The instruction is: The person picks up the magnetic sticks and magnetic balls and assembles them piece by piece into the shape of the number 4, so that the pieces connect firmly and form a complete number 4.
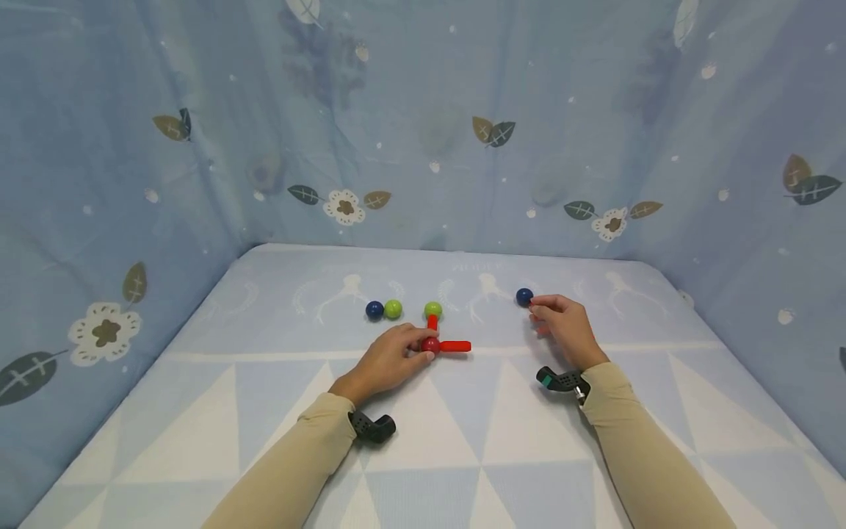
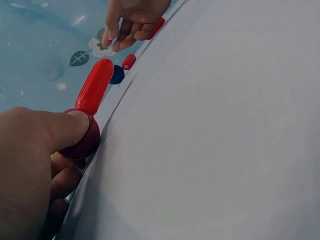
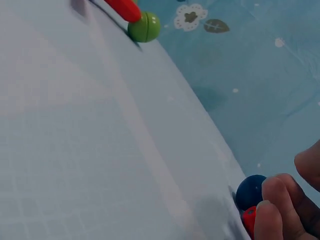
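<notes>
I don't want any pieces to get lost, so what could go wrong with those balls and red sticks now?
The dark blue ball beside the right hand is round, so a bump might send it rolling.

The left hand holds the red ball. If it twists, the green ball at the tip of the red stick might come away; I can't tell how tightly they fit.

Blue fabric walls (image 1: 410, 66) on 3 sides, printed leaves (image 1: 170, 128), 3 white flowers (image 1: 344, 207), pale tabletop (image 1: 423, 499) patterned with triangles (image 1: 211, 441)
</notes>
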`<state>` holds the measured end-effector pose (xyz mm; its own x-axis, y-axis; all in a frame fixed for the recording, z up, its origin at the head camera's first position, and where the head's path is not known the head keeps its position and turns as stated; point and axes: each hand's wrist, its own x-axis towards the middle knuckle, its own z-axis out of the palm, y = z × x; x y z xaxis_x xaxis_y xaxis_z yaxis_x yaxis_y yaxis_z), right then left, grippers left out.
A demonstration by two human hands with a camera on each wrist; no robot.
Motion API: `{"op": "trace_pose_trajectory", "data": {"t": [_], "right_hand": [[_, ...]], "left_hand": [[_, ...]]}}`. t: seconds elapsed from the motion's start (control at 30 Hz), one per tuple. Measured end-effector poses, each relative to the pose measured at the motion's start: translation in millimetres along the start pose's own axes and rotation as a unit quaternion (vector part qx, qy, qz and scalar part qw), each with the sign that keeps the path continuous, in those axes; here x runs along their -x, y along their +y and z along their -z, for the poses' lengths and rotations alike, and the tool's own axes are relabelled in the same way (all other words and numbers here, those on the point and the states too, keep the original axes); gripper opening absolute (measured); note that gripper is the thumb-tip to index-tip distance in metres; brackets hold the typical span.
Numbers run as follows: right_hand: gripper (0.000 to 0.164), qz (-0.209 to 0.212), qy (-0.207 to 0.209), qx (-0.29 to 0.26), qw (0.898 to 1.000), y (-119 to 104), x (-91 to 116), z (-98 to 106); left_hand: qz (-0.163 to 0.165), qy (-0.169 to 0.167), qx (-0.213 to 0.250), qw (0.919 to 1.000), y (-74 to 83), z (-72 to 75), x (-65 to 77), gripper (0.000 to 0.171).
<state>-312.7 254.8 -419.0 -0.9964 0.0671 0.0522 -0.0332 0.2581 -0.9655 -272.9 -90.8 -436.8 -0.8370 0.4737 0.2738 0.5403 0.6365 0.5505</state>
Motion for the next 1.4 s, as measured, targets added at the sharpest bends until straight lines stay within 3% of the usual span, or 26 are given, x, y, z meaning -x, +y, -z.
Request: {"op": "trace_pose_trajectory", "data": {"t": [0.33,0.67,1.4], "right_hand": [[0.041,0.004,0.004,0.015,1.000,-13.0,-16.3,8.3],[0.040,-0.021,0.019,0.071,0.997,-10.5,-38.0,8.3],[0.045,-0.009,-0.026,0.197,0.980,-15.3,-54.6,4.6]], "left_hand": [[-0.005,0.014,0.013,0.9998,-1.8,-2.5,0.4,0.038],[0.000,0.006,0.011,0.9999,-0.4,-2.8,-1.8,0.039],[0.003,0.007,0.011,0.9999,1.9,1.0,-0.5,0.039]]}}
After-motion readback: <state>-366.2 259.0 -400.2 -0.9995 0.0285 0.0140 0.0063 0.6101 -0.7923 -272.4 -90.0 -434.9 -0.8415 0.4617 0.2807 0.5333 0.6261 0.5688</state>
